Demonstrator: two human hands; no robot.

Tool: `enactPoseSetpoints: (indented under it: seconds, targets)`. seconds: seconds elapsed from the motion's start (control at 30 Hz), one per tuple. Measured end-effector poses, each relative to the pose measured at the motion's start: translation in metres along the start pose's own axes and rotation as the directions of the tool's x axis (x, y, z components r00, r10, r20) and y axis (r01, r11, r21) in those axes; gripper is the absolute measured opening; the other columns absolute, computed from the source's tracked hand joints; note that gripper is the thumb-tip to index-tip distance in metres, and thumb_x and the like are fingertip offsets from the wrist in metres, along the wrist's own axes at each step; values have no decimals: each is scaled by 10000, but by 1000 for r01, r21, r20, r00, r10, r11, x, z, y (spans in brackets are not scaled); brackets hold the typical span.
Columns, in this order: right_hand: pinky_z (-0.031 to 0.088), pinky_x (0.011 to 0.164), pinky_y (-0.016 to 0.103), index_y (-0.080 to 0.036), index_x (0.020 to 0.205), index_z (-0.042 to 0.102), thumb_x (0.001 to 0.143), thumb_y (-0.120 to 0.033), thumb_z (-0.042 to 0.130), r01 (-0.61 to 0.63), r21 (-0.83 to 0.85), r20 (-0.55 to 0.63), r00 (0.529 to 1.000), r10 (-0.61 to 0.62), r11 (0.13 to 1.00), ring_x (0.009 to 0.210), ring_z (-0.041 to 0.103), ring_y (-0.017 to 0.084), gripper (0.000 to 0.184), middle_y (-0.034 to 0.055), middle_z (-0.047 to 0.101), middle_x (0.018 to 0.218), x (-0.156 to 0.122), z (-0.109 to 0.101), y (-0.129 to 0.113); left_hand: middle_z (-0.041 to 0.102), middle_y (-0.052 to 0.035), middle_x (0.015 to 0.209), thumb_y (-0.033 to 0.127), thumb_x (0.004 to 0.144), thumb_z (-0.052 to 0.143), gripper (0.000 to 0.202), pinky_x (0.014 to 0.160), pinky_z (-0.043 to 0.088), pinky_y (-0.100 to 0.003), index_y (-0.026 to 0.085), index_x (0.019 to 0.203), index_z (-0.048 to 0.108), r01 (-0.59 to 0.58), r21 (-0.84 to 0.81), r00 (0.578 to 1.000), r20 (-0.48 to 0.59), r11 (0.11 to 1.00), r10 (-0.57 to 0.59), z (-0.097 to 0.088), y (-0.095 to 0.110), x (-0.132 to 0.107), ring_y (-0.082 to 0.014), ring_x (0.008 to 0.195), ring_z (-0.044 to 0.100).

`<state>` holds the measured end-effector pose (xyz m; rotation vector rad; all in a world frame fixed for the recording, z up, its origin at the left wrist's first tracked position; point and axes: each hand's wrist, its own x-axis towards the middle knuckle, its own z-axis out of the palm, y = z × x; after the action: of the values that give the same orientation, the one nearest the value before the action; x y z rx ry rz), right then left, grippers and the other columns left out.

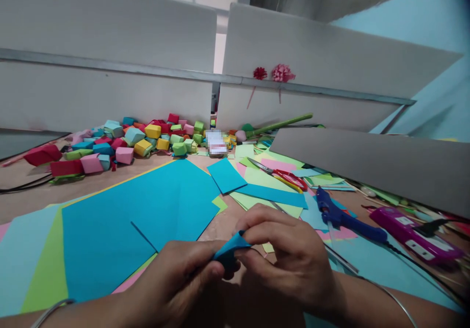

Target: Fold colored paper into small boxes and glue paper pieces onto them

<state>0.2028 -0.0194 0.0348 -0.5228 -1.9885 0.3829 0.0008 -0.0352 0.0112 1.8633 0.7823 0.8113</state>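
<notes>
Both left hand (183,274) and right hand (290,249) pinch a smooth, curled blue paper piece (232,248).

Craft workspace, blue glue gun (332,214), scissors (272,172), coloured paper sheets (147,210)

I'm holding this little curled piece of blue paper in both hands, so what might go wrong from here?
The curled blue paper might crease or spring open, since it is only pinched between the fingers of the left hand and right hand. The glue gun lies over loose paper near the right hand; if hot, which I can't tell, it could burn skin or mark the sheets.
</notes>
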Motion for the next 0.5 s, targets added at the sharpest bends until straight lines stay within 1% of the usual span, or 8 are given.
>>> enactPoseSetpoints:
  seconds: [0.07, 0.2, 0.27, 0.33, 0.4, 0.47, 0.5]
  targets:
    - [557, 639, 242, -168, 767, 674, 744, -57, 674, -27, 51, -39, 999, 29, 998, 712, 673, 149, 114, 64, 697, 762, 0, 4, 2, 746, -4, 882, 286, 944, 472, 286, 699, 492, -200, 292, 1102, 709, 28, 17, 1000, 13, 999, -29, 1, 0, 0, -167, 746, 659]
    - [555, 643, 263, -183, 757, 651, 728, -49, 697, -77, 181, -65, 994, 90, 980, 706, 670, 156, 144, 36, 692, 722, -2, 9, 3, 738, -23, 882, 398, 960, 412, 347, 712, 490, -231, 295, 1150, 683, 16, 47, 1000, -17, 999, -16, 2, 6, -3, -191, 766, 653]
    - [553, 645, 268, -181, 742, 637, 719, -40, 698, -91, 200, -73, 992, 108, 976, 716, 671, 159, 156, 37, 691, 729, -3, 10, 3, 730, -22, 864, 431, 963, 388, 369, 705, 491, -236, 294, 1154, 672, 7, 86, 1000, -19, 996, -6, 2, 10, -5, -188, 752, 646]
    - [549, 642, 269, -179, 717, 617, 709, -33, 696, -110, 203, -73, 989, 127, 973, 728, 670, 164, 166, 41, 687, 736, -5, 11, 2, 725, -12, 881, 415, 968, 382, 352, 720, 492, -228, 292, 1150, 657, -4, 125, 1000, 14, 992, 2, 1, 12, -5, -176, 762, 645]
    - [541, 648, 269, -182, 695, 590, 705, -33, 690, -154, 241, -63, 983, 174, 958, 728, 660, 159, 180, 35, 677, 740, -8, 13, 1, 718, -3, 913, 369, 974, 375, 320, 749, 490, -216, 288, 1122, 647, -25, 163, 999, 51, 986, 17, 0, 14, -5, -164, 796, 643]
    - [525, 641, 254, -194, 711, 569, 709, -39, 679, -227, 305, -55, 965, 255, 925, 714, 639, 138, 191, 15, 659, 750, -11, 16, 0, 700, -5, 946, 312, 974, 372, 293, 798, 481, -211, 272, 1075, 643, -44, 218, 997, 66, 975, 30, -1, 14, -4, -159, 856, 634]
    - [514, 633, 241, -206, 758, 575, 707, -37, 670, -266, 331, -57, 952, 301, 905, 699, 624, 124, 200, -2, 645, 755, -13, 17, 0, 685, -12, 954, 291, 968, 379, 277, 810, 477, -215, 259, 1039, 645, -48, 262, 997, 64, 964, 32, -1, 13, -3, -160, 879, 623]
